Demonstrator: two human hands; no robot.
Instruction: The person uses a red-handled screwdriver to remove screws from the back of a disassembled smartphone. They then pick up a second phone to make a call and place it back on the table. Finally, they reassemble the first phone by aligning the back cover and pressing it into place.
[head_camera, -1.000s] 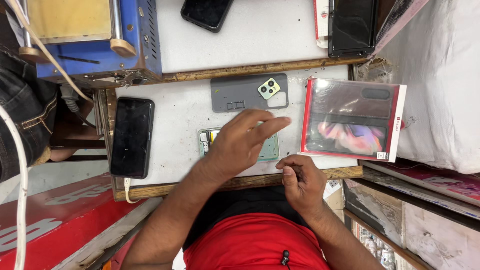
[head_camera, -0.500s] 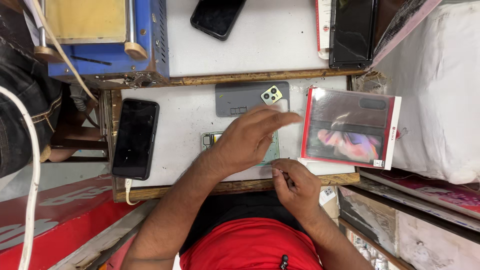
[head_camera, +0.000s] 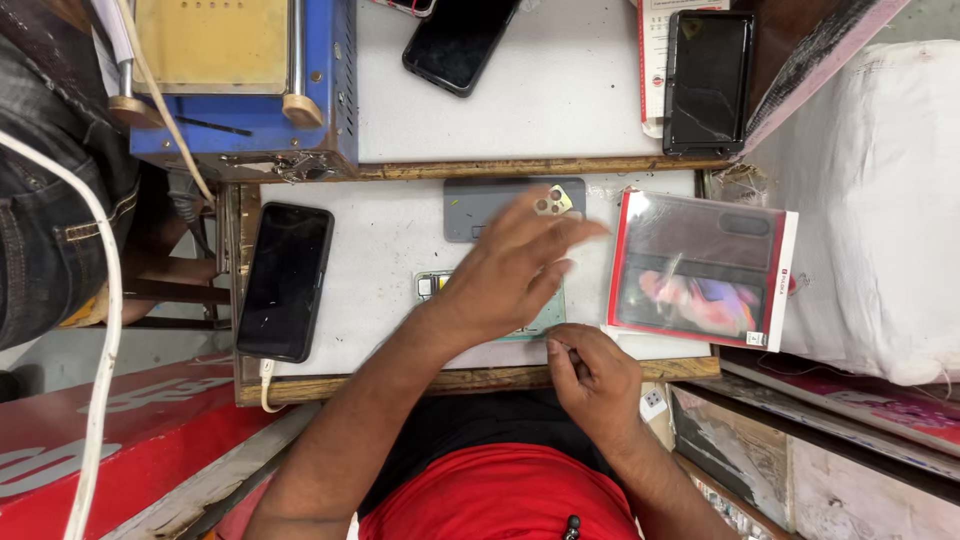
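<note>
My left hand (head_camera: 505, 275) hovers with its fingers spread over an opened phone (head_camera: 432, 285) lying on the white worktop (head_camera: 385, 250). The hand is blurred and covers most of that phone. Its fingertips reach toward a grey phone back (head_camera: 475, 205) with a camera cluster, just beyond. At the front wooden edge my right hand (head_camera: 592, 378) is closed around a small thin tool (head_camera: 562, 350) whose tip points at the opened phone.
A black phone (head_camera: 285, 280) with a white cable lies at the left. A red-edged clear package (head_camera: 700, 270) sits at the right. On the back shelf are a blue machine (head_camera: 240, 90), another black phone (head_camera: 460, 40) and a dark phone (head_camera: 708, 80). Another person's jeans (head_camera: 50, 200) show at far left.
My left hand has shifted slightly away from me toward the grey phone back and spread its fingers. My right hand stays at the front edge with the tool.
</note>
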